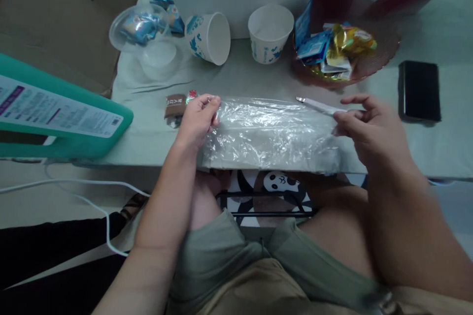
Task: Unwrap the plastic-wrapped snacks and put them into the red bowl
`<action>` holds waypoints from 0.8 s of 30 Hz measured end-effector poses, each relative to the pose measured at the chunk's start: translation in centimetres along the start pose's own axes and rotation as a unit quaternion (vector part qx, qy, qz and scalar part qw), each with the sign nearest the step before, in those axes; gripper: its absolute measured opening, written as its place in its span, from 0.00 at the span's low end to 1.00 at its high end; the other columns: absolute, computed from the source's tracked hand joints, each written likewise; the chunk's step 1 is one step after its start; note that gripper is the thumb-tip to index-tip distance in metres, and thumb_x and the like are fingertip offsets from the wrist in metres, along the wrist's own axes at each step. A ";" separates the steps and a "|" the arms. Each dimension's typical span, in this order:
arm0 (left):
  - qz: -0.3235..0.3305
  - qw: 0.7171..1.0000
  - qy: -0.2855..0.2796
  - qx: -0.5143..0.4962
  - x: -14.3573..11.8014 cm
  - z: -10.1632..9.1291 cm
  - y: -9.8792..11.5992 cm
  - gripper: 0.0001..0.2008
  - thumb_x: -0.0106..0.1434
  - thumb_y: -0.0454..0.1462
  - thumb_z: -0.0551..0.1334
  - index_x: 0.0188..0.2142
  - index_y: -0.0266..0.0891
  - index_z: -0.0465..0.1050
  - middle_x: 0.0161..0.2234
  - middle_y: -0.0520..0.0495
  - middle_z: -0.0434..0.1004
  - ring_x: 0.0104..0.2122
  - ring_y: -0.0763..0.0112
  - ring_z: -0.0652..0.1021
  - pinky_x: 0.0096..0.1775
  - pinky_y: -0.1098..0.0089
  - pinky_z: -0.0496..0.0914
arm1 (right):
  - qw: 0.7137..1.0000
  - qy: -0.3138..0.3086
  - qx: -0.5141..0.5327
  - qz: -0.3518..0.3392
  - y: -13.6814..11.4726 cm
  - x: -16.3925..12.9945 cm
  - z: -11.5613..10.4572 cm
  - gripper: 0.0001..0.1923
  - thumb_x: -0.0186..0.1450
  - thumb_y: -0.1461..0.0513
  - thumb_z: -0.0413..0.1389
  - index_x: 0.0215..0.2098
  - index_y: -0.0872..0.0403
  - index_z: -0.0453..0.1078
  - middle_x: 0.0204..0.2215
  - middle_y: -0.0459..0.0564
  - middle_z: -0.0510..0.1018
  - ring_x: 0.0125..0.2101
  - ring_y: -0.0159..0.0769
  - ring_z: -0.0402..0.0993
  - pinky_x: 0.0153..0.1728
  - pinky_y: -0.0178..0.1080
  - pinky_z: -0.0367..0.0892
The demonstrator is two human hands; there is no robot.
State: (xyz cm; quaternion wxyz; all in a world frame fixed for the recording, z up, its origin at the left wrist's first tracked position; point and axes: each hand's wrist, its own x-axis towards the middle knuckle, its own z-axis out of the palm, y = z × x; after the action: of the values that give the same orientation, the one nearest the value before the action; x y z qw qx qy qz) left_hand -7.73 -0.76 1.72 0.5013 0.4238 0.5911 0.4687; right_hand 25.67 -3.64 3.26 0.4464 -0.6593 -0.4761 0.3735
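A clear, crinkled plastic bag lies flat along the table's front edge. My left hand is closed, pinching the bag's upper left corner between thumb and fingers. In my right hand is a slim white utility knife, its metal tip pointing left above the bag's upper right part. The right hand's fingers hover at the bag's right end; whether they also touch the plastic I cannot tell. A small brown packet sits just left of my left hand, with a red and green wrapper beside it.
Two paper cups, one tipped and one upright, stand at the back. A bowl of wrapped snacks and a black box are right. A green container, clear plastic tubs and a cardboard box occupy the left.
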 end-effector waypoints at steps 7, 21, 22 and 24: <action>-0.077 0.990 -0.089 0.072 -0.6 0.9 1.5 0.13 0.68 0.36 0.60 0.26 0.40 0.67 0.13 0.58 0.57 0.11 0.81 0.57 0.14 0.78 0.47 | 0.982 -0.063 0.019 -0.180 0.0 0.9 2.7 0.22 0.56 0.55 0.66 0.46 0.49 0.69 0.42 0.52 0.80 0.45 0.42 0.78 0.52 0.50 0.72; -0.074 0.938 -0.208 -0.268 -1.0 2.2 0.4 0.35 0.56 0.67 0.61 0.42 0.39 0.74 0.39 0.39 0.82 0.41 0.58 0.84 0.38 0.62 0.80 | 0.896 -0.415 0.148 0.049 -1.0 -1.7 8.2 0.19 0.58 0.47 0.66 0.34 0.50 0.68 0.22 0.43 0.77 0.22 0.31 0.74 0.26 0.37 0.70; -0.091 0.929 -0.240 -0.268 -1.2 2.8 0.2 0.38 0.53 0.70 0.60 0.43 0.39 0.74 0.43 0.36 0.83 0.44 0.53 0.84 0.40 0.59 0.81 | 0.912 -0.377 0.151 0.054 -0.8 -1.7 8.2 0.19 0.58 0.47 0.66 0.34 0.50 0.67 0.22 0.43 0.76 0.22 0.31 0.74 0.26 0.37 0.70; -0.110 0.912 -0.305 -0.251 -1.5 3.9 -0.2 0.43 0.48 0.71 0.63 0.48 0.41 0.73 0.45 0.35 0.83 0.45 0.48 0.85 0.41 0.53 0.81 | 0.935 -0.315 0.150 0.067 -0.3 -1.5 8.4 0.19 0.59 0.48 0.65 0.35 0.50 0.66 0.23 0.43 0.76 0.22 0.30 0.73 0.26 0.37 0.70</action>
State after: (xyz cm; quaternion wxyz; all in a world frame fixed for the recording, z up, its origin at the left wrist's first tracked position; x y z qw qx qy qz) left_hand -3.65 -1.74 1.55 0.7950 0.3389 0.3156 0.3918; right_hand 17.44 -3.07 0.94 0.3412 -0.4633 -0.4852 0.6584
